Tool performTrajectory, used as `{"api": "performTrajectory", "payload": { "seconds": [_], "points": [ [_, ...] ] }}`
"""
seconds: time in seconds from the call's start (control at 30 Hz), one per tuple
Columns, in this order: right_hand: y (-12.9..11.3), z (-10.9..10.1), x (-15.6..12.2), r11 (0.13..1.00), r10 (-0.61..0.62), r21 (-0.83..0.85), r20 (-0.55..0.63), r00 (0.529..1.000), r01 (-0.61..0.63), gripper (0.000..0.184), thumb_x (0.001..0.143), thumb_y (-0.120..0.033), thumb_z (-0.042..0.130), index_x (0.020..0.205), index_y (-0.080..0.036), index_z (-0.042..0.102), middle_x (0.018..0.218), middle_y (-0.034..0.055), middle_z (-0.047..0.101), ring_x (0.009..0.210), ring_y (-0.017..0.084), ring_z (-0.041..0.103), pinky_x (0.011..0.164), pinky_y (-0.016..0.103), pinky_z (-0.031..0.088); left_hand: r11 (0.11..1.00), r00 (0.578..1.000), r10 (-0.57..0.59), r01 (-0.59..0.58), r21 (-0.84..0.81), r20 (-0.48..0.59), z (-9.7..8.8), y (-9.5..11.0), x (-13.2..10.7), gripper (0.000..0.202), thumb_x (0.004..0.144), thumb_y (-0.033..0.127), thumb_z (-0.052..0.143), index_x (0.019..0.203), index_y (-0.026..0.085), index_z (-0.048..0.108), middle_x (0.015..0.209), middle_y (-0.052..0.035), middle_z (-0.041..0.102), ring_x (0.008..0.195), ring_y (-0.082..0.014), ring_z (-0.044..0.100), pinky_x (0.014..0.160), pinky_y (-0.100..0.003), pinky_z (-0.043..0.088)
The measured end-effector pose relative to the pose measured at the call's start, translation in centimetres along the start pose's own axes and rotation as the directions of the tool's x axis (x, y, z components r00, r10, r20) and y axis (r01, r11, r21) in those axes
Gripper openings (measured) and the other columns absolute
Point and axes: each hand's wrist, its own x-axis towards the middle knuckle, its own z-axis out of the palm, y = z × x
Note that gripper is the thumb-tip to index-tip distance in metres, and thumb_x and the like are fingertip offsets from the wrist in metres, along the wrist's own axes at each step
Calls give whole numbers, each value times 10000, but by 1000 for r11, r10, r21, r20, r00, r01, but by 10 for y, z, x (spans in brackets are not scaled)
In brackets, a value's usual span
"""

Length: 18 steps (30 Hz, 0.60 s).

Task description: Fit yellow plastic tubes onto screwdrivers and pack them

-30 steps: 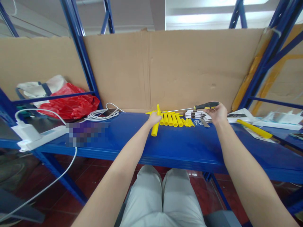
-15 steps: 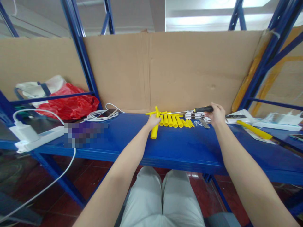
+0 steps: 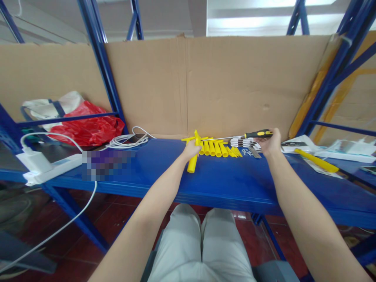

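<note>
My left hand (image 3: 190,150) is closed around a yellow T-shaped plastic handle (image 3: 192,165), its round lower end pointing toward me. In my right hand (image 3: 271,143) is a long screwdriver (image 3: 257,134) with a black and yellow grip. Its thin shaft runs left to the upper part of the T-shaped handle; whether the tip is seated in a screw is too small to tell. Just right of my left hand lies a row of similar yellow handles (image 3: 217,151). Beyond them are small yellow wedge-shaped pieces (image 3: 234,152), a stack of white and dark strips (image 3: 238,142) and flat metal pieces (image 3: 255,152).
A cardboard panel (image 3: 229,86) stands along the back of the blue table (image 3: 164,164). On the left are a coiled white cable (image 3: 126,141), a power strip (image 3: 61,170) and a red bag (image 3: 91,125). A yellow-handled tool (image 3: 317,161) lies at right.
The screwdriver has turned about its length, so yellow now shows on its grip. My right hand's fingers have rolled around it. My left hand stays on the T-shaped handle.
</note>
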Motion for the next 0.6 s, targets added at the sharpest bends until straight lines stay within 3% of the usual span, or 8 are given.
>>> {"api": "performTrajectory", "payload": {
  "seconds": [0.1,0.23,0.33,0.5,0.6],
  "points": [
    [-1,-1,-6,984,-27,-179,-61,998,16,245,911,-439,507,787,-234,455,599,-28,522,432,133,487,372,246,404,1000,1000,-12,12,12,-16,-1,-2,2,231,704,9,506,875,119,615,457,62,481,409,-122,501,497,-228,449],
    [0,1,-16,924,-63,-381,-75,995,30,244,897,-315,536,693,-236,429,450,-66,379,319,92,302,292,216,233,999,998,-32,33,20,-62,-4,-5,4,223,709,4,515,866,117,625,484,53,502,427,-126,517,525,-237,465],
    [0,2,-19,938,-6,-347,-53,999,-13,271,888,-329,538,668,-237,409,440,-68,350,315,80,276,281,201,213,999,997,-30,31,19,-77,-5,-6,4,200,716,3,510,833,122,621,489,50,501,428,-121,512,516,-230,457],
    [-4,2,-15,972,91,-222,33,995,-82,248,922,-370,479,728,-227,420,532,-38,462,359,86,384,306,192,306,1000,997,-23,24,19,-75,-5,-6,4,186,724,11,513,826,128,614,494,51,503,432,-119,512,512,-227,454],
    [-3,0,-13,975,90,-210,76,993,-72,286,902,-465,534,773,-229,439,579,-34,503,356,94,399,300,208,306,1000,997,-21,22,15,-79,-5,-6,3,175,723,5,508,798,136,597,493,52,498,428,-115,506,495,-220,440]
  ]
}}
